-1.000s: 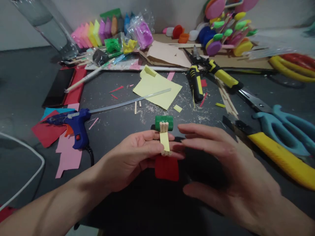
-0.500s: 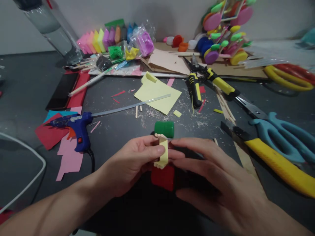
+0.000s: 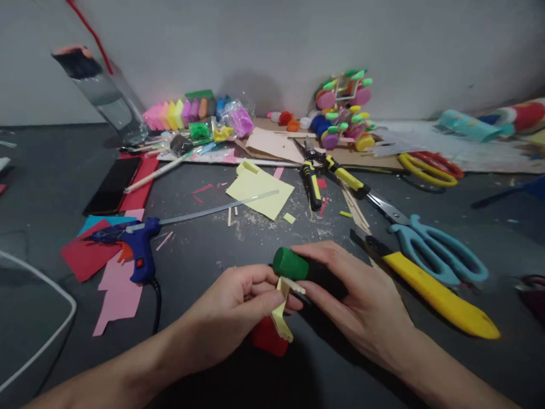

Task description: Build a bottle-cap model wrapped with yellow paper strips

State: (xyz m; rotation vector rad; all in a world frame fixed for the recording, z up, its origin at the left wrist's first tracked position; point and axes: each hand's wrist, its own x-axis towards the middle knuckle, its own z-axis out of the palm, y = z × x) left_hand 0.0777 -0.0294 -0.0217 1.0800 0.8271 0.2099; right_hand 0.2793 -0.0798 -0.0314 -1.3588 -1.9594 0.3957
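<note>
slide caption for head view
Left hand pinches a bent yellow strip, right hand holds a green cylinder, blue glue gun nearby

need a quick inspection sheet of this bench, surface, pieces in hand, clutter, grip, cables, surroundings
Surface: dark tabletop, scattered with pale crumbs and paper scraps
Work pieces: yellow strip with bent ends; green cylinder; red piece, partly hidden
Clutter: blue glue gun, pliers, teal-handled scissors, yellow cutter, phone
Grip: left hand pinches the yellow strip; right hand appears to grasp the green cylinder
Cables: dark cord at the glue gun; white cable at left
Surroundings: pale wall behind; other people: nothing seen
</note>
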